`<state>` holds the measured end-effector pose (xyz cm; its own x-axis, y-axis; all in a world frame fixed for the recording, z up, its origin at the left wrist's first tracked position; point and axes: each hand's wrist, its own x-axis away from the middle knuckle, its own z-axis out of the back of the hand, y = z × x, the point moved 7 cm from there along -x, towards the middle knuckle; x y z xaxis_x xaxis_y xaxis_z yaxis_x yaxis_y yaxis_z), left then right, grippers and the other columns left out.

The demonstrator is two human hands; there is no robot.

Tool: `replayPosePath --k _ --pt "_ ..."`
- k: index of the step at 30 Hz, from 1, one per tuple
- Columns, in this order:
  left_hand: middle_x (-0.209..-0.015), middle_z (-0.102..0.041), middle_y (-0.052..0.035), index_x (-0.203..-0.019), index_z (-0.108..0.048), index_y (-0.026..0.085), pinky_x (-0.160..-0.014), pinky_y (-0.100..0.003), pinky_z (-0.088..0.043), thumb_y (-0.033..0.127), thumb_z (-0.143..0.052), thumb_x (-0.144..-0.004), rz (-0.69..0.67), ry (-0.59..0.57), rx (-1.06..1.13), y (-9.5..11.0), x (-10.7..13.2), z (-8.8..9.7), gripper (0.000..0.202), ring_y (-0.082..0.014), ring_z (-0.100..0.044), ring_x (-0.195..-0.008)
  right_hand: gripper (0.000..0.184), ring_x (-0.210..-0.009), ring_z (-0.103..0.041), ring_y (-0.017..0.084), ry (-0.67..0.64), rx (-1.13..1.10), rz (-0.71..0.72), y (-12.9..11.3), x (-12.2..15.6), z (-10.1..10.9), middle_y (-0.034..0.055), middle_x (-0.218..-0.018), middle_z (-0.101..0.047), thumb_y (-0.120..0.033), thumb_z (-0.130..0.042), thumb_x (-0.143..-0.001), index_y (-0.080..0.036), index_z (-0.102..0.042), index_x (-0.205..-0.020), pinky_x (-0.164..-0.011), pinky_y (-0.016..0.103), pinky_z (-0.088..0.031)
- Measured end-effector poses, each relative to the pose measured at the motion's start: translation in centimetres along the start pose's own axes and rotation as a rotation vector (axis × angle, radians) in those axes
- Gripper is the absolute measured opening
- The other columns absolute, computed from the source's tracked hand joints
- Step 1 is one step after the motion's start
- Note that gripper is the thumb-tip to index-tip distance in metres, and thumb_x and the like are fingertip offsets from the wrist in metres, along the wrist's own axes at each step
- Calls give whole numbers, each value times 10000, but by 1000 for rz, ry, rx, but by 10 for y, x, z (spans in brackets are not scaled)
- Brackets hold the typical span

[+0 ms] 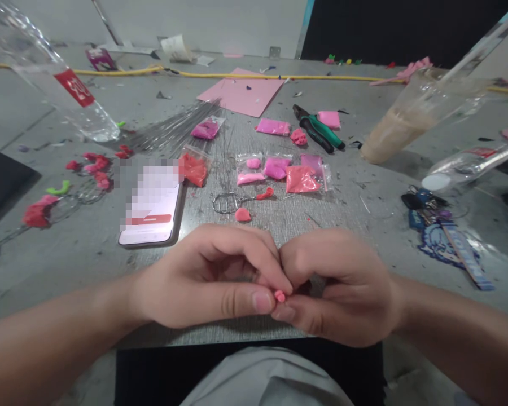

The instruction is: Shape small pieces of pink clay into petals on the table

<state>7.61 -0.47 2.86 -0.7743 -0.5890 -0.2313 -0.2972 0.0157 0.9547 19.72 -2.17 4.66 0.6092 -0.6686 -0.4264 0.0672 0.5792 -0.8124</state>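
A small piece of pink modelling clay (280, 296) is pinched between my two hands, close to the table's near edge. My left hand (215, 276) presses it with thumb and forefinger. From the other side, my right hand (336, 285) grips it the same way, and the fingertips of both hands touch. Just beyond them lies a flattened round lump of coral clay (242, 214). Behind that lump is a twisted wire loop (226, 203) with a red clay piece (265, 194) at its end. Several bags of pink and red clay (302, 179) lie farther back.
A lit phone (152, 208) lies left of centre, near a tilted-looking water bottle (68, 84). Thin wires (173, 127), green-handled pliers (319, 128) and pink paper (241, 93) lie farther back. At right are a drink cup (400, 121), a lying bottle (465, 166) and keys (423, 203).
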Motion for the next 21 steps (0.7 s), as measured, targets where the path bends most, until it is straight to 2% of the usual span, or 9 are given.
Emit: replayPosePath --k 7,11,14,16,19,21 --pt "-848 -662 -41 -951 -792 152 -730 -244 -574 61 -758 -880 32 11 43 0 1 1 120 -125 -654 -780 291 -544 -511 47 9 -66 -11 2 1 0 -46 -628 -583 -262 -821 -886 -163 -602 -723 -511 174 -400" --pt "-869 -683 -21 -942 -792 191 -743 -244 -587 65 -776 -873 37 17 -65 2 -1 9 144 -120 -671 -785 226 -545 -514 80 34 -189 -27 6 1 9 -32 -626 -569 -258 -781 -901 -177 -636 -749 -514 226 -417" --pt "-874 -697 -14 -950 -776 195 -749 -211 -567 98 -762 -901 -32 11 -383 4 -3 16 109 -109 -675 -806 153 -550 -507 85 220 -274 -140 24 2 27 -27 -653 -592 -259 -716 -954 -200 -703 -813 -494 227 -410" --pt "-916 -709 -36 -997 -773 182 -785 -222 -561 117 -702 -951 -77 -68 -697 0 -4 14 106 -124 -687 -850 63 -561 -542 96 368 -333 -224 37 3 38 -30 -669 -621 -257 -697 -975 -232 -748 -947 -481 224 -431" --pt "-998 -710 -74 -1082 -780 197 -764 -261 -554 142 -588 -1009 -108 -186 -1127 -16 -2 7 213 -164 -700 -863 113 -563 -574 98 451 -309 -271 48 3 42 -23 -727 -666 -225 -673 -987 -245 -755 -1062 -485 230 -473" --pt "-984 -703 -62 -1090 -785 232 -740 -264 -549 152 -572 -1006 -85 -226 -1219 -26 0 4 242 -166 -696 -826 96 -551 -584 85 474 -229 -282 50 3 42 -28 -735 -668 -221 -668 -991 -237 -756 -1025 -484 218 -486"
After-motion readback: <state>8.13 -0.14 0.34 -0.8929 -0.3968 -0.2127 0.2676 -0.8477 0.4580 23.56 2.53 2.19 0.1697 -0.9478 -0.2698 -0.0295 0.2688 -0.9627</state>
